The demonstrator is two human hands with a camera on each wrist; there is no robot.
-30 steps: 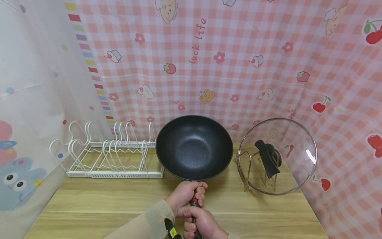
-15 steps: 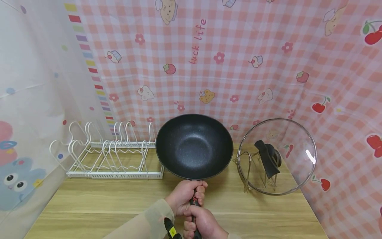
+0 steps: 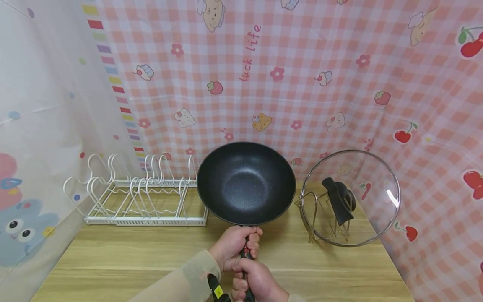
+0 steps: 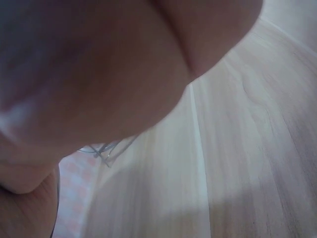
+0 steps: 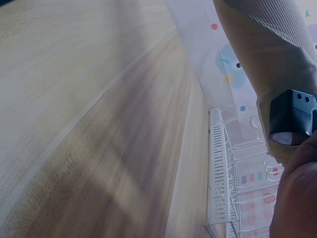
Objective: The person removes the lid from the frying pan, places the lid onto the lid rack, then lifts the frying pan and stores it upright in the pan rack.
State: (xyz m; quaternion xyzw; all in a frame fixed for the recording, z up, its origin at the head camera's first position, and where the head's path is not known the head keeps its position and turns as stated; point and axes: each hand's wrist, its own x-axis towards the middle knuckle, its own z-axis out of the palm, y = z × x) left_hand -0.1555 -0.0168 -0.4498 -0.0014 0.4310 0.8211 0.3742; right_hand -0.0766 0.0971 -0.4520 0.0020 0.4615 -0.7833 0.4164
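Note:
A black wok (image 3: 247, 184) tilts with its inside facing me, above the wooden table. Both hands hold its dark handle (image 3: 247, 253). Nearest the pan, my left hand (image 3: 235, 247) curls its fingers around the upper handle. Just below, my right hand (image 3: 258, 281) grips the handle's lower part. The left wrist view is largely filled by blurred skin of a hand (image 4: 99, 74), with the table behind. In the right wrist view, the left sleeve (image 5: 287, 69) and part of a hand (image 5: 299, 203) show at the right edge; the wok is out of that view.
To the left stands a white wire rack (image 3: 145, 201) with several upright loops. A glass lid (image 3: 373, 201) with a black knob leans in a small metal stand (image 3: 313, 218) on the right. Checked cloth (image 3: 286, 100) hangs behind the wooden table (image 3: 151, 256).
The wok has risen very slightly in the head view, still held by both hands. The rack and the lid have stayed where they were.

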